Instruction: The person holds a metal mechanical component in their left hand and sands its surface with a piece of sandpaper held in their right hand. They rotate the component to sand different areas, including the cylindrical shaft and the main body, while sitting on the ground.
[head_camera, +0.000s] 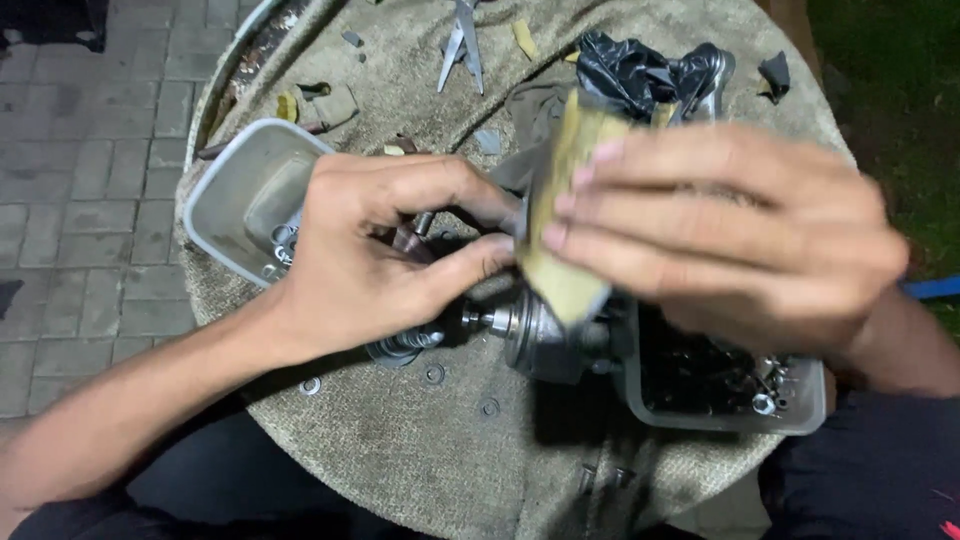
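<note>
— Outdoors at night, cloth-draped round tabletop (420, 470): left hand (385, 255) pinching metal assembly (535, 335) at centre.
— Right hand (740, 235) clasping tan strip (565, 215) against it; washers (435, 375) loose, reassembly seemingly unfinished.

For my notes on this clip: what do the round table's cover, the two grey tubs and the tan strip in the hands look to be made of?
The round table's cover looks like coarse woven cloth, olive-grey with a nubby weave. The left grey tub and the right grey tub look like moulded plastic, with smooth rounded rims. The tan strip, held by the left hand and right hand, looks matte, perhaps abrasive paper or cloth; blur leaves that unsure.
</note>
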